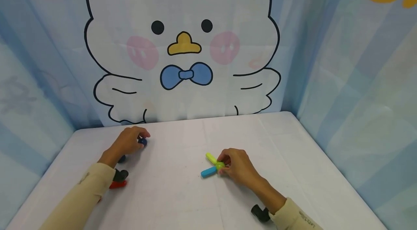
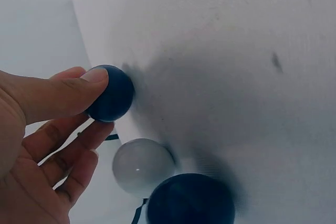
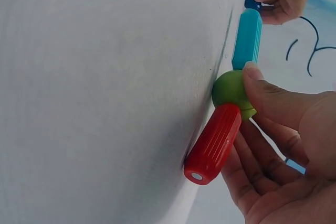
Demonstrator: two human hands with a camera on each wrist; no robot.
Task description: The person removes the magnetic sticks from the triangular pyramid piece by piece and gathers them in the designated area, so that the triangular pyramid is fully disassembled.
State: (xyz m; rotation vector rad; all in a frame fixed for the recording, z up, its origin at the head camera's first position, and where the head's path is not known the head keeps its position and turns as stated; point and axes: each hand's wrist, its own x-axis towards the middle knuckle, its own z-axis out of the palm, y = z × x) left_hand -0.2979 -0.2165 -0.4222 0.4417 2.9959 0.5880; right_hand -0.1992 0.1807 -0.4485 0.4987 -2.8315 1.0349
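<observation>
White table (image 1: pixel 176 201) holds a black piece (image 1: pixel 121 175) and a red piece (image 1: pixel 118 185), partly hidden by the left sleeve (image 1: pixel 83 193); a bent black connector (image 1: pixel 258 212) lies beside the right sleeve (image 1: pixel 290 217). Near the left hand (image 1: pixel 127 141), a grey ball (image 2: pixel 140 165) sits; its thumb and fingers pinch a blue ball (image 2: pixel 116 97) at the tips. Mid-table, the right hand (image 1: pixel 239 166) pinches a green ball (image 3: pixel 229 88), with a turquoise rod (image 3: pixel 247 39) and red rod (image 3: pixel 212 142) projecting outside the grip.
</observation>
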